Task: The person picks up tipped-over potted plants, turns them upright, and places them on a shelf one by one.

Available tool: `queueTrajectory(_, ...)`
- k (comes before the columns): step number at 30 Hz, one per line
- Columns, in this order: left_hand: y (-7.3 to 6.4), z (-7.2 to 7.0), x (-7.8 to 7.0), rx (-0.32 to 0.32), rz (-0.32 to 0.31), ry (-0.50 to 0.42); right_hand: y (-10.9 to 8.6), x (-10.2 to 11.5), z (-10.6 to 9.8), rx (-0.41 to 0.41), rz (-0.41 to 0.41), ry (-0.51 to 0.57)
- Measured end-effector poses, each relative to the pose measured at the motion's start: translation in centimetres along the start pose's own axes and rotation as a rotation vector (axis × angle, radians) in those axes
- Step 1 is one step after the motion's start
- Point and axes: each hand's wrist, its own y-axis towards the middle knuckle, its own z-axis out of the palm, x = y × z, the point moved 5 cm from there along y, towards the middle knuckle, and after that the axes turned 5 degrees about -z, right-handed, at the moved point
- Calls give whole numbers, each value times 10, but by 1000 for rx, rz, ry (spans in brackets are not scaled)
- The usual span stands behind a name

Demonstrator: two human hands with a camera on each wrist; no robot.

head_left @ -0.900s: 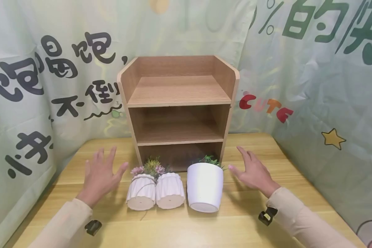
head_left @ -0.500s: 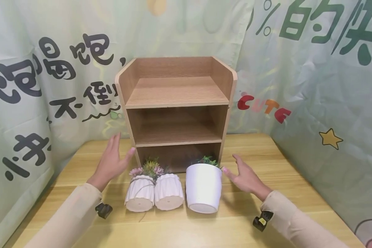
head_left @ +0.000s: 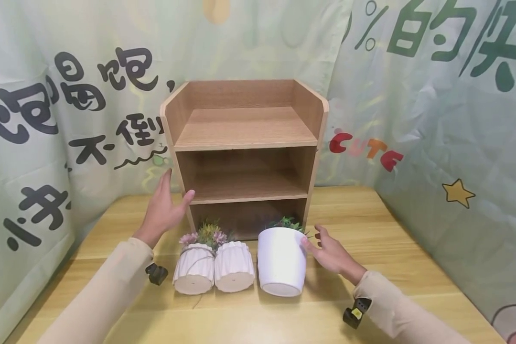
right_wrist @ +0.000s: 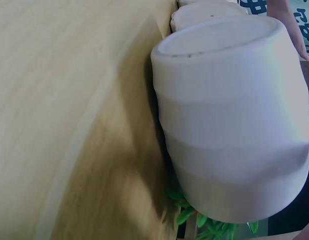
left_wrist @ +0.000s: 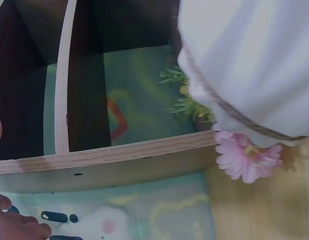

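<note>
My left hand [head_left: 163, 212] is raised beside the left panel of the wooden shelf [head_left: 246, 128], fingers straight and thumb spread, holding nothing. My right hand [head_left: 333, 255] is at the right side of a large white plant pot [head_left: 281, 263]; its thumb overlaps the rim end and its fingers are loosely bent. That pot lies on its side, base toward me, with green leaves [right_wrist: 219, 227] at its far end. Left of it lie two smaller fluted white pots, one plain [head_left: 234, 268] and one tied with string [head_left: 194, 272]. Pink and yellow flowers [head_left: 209, 234] show behind them.
The shelf stands upright at the back of the wooden table [head_left: 258, 322], with a railed top and two compartments below. A printed curtain [head_left: 413, 110] hangs close behind and along both sides.
My left hand has moved forward and right, up to the shelf's left side. My right hand has moved left to the large pot. The pots and shelf stay put.
</note>
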Motion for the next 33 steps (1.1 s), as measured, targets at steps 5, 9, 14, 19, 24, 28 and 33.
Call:
queueTrajectory(5, 7, -2, -3, -24, -9, -24, -1, 2, 9, 21, 12, 37)
queueTrajectory(9, 15, -4, -8, -55, 7, -43, 0, 3, 11, 20, 12, 49)
queueTrajectory(14, 27, -8, -17, -94, 32, -58, 2, 3, 11, 36, 40, 67)
queueTrajectory(19, 38, -9, -22, -114, 41, -68, 3, 5, 11, 46, 59, 93)
queueTrajectory(24, 42, -9, -26, -126, 57, -62, 5, 4, 15, 53, 72, 126)
queueTrajectory(28, 41, -6, -27, -116, 71, -61, 3, 2, 19, 50, 77, 144)
queueTrajectory(33, 38, -8, -26, -123, 57, -83, -1, 2, 23, 60, 81, 165)
